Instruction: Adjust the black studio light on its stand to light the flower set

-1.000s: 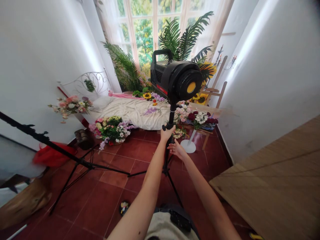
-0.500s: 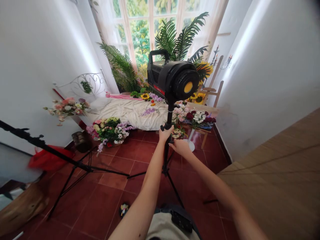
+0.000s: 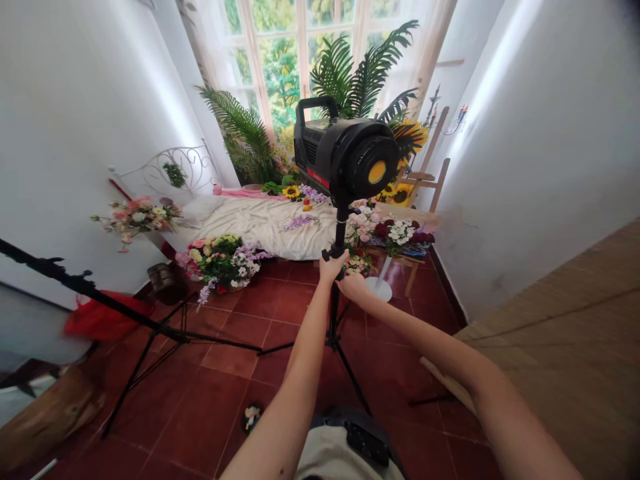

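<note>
A black studio light (image 3: 345, 157) with a top handle and a yellow round front sits on a black light stand (image 3: 341, 230). My left hand (image 3: 332, 267) is wrapped round the stand's pole at a clamp below the light. Just below and to the right, my right hand (image 3: 354, 288) is closed on the same pole near a lower joint; its fingertips are partly hidden. The stand's legs spread on the red tile floor (image 3: 245, 333) in front of me.
Behind the light is a bed (image 3: 260, 223) with cream cloth, flower arrangements (image 3: 220, 261) and palm leaves. A second black stand (image 3: 120, 310) slants across the left. A wooden easel (image 3: 435, 170) and a round white base (image 3: 380, 289) are at the right.
My right hand has moved slightly left and closed round the pole, and my right elbow has swung outward. My left hand keeps its hold; the view has shifted a little.
</note>
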